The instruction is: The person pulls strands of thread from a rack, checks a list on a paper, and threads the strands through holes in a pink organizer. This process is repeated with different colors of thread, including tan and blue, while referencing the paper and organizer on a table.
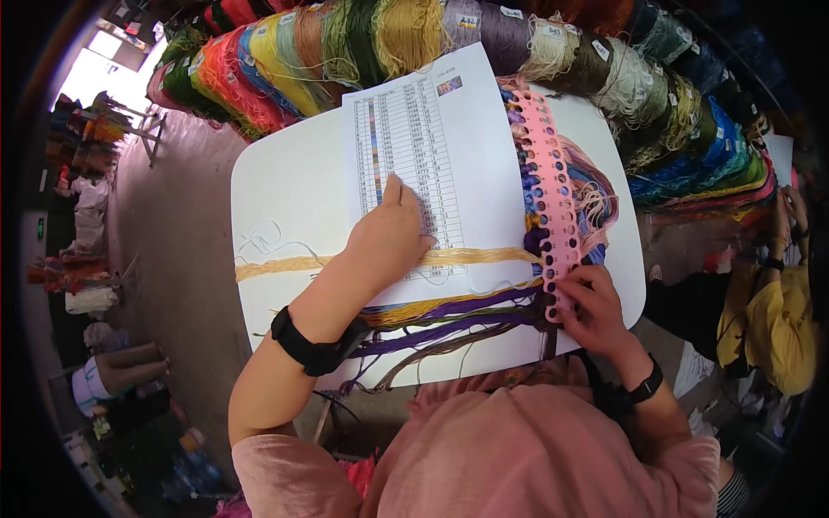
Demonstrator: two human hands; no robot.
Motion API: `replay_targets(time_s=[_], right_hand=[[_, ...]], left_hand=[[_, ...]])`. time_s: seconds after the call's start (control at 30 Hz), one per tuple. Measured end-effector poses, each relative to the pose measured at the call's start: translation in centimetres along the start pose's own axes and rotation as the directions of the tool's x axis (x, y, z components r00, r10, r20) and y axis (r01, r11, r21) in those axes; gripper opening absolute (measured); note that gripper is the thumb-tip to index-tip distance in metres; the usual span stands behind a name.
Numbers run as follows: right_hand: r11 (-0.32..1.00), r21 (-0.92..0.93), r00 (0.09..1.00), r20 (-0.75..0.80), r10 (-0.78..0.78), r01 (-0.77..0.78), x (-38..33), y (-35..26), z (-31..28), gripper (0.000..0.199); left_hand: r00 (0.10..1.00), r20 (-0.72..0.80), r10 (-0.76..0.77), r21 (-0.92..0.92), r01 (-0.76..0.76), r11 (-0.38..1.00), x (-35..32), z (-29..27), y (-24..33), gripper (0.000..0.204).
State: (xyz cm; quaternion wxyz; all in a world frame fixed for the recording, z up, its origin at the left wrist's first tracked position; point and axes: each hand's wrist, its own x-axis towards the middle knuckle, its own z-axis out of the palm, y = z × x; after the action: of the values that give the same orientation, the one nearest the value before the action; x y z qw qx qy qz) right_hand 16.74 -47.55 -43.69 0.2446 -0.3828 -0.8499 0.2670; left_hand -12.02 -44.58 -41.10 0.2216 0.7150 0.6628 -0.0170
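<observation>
Seen from my remote post, the left hand (pixel 389 229), grasping nothing, points at a printed colour chart (pixel 488 164); the right hand (pixel 598 304) pinches the lower end of a pink perforated thread card (pixel 553 186) on the white table (pixel 281 186), likely light, semi-stiff, best held by its edges; its threads (pixel 492 255) should tangle easily.

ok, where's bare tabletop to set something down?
Free: white tabletop left of the printed sheet, well above the yellow thread bundle. Crowded: right side, with pink holed card and looped threads; near edge, with purple strands.
</observation>
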Motion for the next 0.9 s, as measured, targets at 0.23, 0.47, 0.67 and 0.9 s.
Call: replay_targets(time_s=[0.23, 0.47, 0.67, 0.9], right_hand=[[0.997, -0.068, 0.996, 0.075, -0.041, 0.046, 0.6, -0.7, -0.3, 0.049], [0.995, -0.088, 0.996, 0.079, -0.036, 0.043, 0.5, -0.3, -0.1, 0.050], [0.994, -0.078, 0.991, 0.118, -0.066, 0.075, 1.1, -0.4, -0.4, 0.050], [0.986, -0.033, 0.974, 0.160, -0.158, 0.165, 1.4, 0.7, -1.2, 0.057]], left_hand=[[0.998, 0.051, -0.045, 0.001, 0.045, 0.999, -0.1, -0.1, 0.4, 0.054], [0.998, 0.032, 0.045, 0.093, -0.048, 0.995, -0.1, 0.2, 0.3, 0.051], [0.998, 0.056, 0.006, 0.109, -0.012, 0.994, 0.2, 0.1, 0.2, 0.054], [0.994, 0.057, 0.091, 0.161, -0.099, 0.982, 0.3, 0.8, -0.3, 0.041]])
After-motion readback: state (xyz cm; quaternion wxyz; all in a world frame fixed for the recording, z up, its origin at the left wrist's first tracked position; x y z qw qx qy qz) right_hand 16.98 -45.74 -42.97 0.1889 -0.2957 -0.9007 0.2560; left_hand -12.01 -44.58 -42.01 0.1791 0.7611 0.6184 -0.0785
